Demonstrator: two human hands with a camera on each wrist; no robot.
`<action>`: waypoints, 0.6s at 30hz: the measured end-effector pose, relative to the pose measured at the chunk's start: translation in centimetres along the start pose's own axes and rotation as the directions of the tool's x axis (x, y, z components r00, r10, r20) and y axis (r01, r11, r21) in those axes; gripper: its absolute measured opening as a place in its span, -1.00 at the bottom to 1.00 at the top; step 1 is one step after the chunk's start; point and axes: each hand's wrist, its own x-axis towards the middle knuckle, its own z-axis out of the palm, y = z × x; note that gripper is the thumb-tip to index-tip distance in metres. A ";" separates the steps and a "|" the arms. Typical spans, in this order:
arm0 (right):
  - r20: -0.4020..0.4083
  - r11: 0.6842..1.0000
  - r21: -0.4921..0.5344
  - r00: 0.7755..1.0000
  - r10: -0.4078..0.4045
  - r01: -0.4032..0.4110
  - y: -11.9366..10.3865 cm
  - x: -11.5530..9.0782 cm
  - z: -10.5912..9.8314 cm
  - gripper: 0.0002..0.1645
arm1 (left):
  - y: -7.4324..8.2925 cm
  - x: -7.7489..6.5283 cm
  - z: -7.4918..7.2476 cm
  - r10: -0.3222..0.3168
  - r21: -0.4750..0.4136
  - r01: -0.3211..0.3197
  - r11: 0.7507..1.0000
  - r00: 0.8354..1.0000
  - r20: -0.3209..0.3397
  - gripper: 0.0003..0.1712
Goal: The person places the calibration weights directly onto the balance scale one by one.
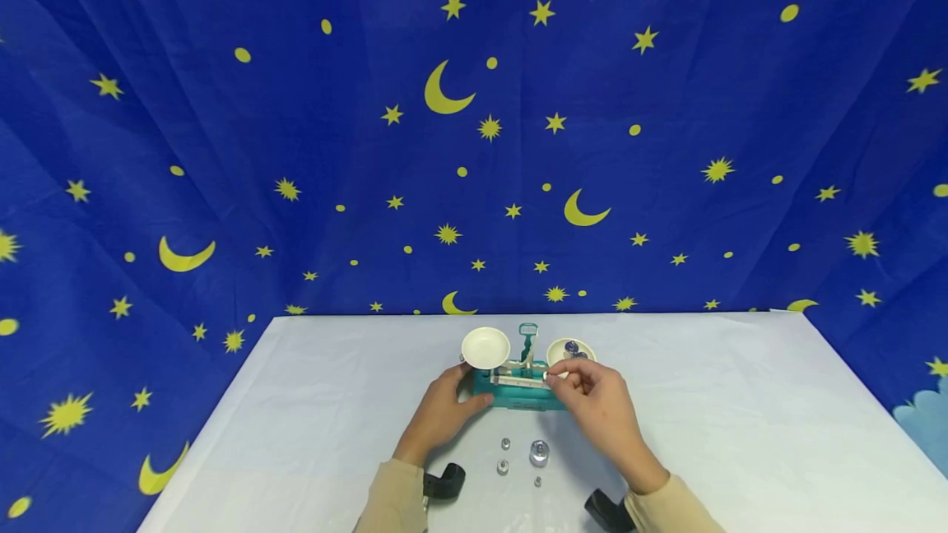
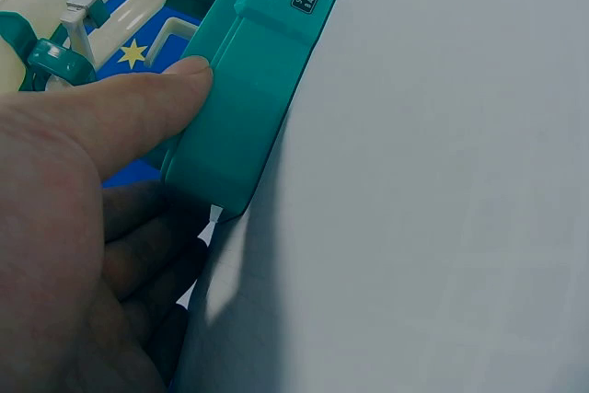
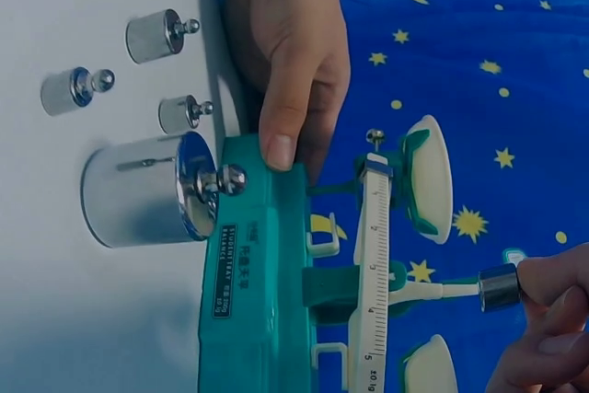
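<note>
A teal tray balance (image 1: pixel 518 398) stands on the table, its printed label facing the front edge. My left hand (image 1: pixel 442 408) grips the left end of its base, thumb (image 2: pixel 189 71) on the front face and fingers round behind. With thumb and fingers my right hand (image 1: pixel 603 405) pinches a small metal weight (image 3: pixel 500 287), held up in front of the right side of the balance. The left pan (image 1: pixel 485 348) holds nothing. Shiny, bluish-looking weights (image 1: pixel 572 347) lie in the right pan (image 1: pixel 555 349), partly behind my right hand.
On the table in front of the balance stand several knobbed metal weights, the largest weight (image 1: pixel 539 453) to the right of a smaller weight (image 1: pixel 503 467). A blue cloth (image 1: pixel 518 155) with yellow moons and stars hangs behind the white table (image 1: pixel 333 401).
</note>
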 end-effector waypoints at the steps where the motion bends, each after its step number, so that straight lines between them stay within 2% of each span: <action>1: -0.006 1.000 -0.003 1.000 -0.005 0.005 0.0 0.1 0.0 -0.94 | 0.0 0.0 0.0 0.001 -0.001 -0.001 1.000 1.000 0.000 -0.16; 10: -0.051 0.998 -0.054 0.998 -0.031 0.028 0.3 0.7 -0.1 -0.95 | -0.1 0.0 0.0 0.003 -0.009 -0.003 1.000 1.000 0.002 -0.17; 18: -0.113 0.987 -0.090 0.983 -0.142 0.132 0.6 0.9 -0.1 -0.95 | -0.1 -0.1 0.1 0.012 0.000 -0.012 1.000 1.000 -0.007 -0.16</action>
